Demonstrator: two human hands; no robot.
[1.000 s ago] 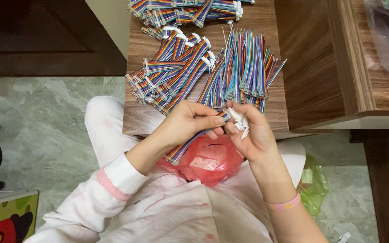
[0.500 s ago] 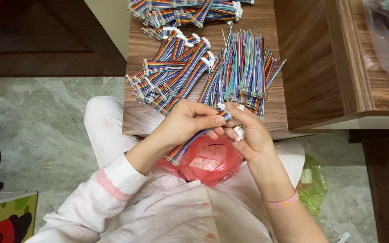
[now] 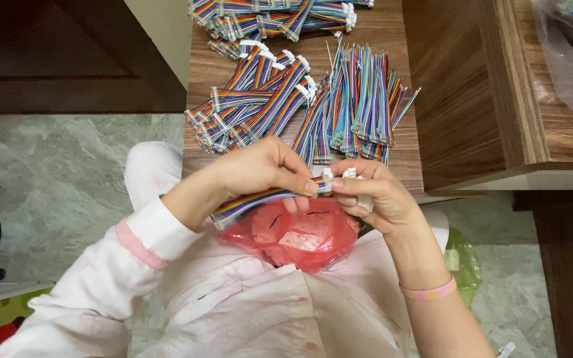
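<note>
Your left hand (image 3: 266, 169) still pinches the rainbow ribbon cable (image 3: 260, 202), while your right hand (image 3: 369, 195), gripping small white connectors (image 3: 351, 174), has closed in on its end.

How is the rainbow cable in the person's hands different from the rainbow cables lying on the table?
The cable in the hands is one single strip, held up over the red bag by the left hand and right hand. The cables on the table are many, lying heaped and untouched. The held one stretches across; the heaped ones point several ways. Both have rainbow stripes and white ends.
</note>
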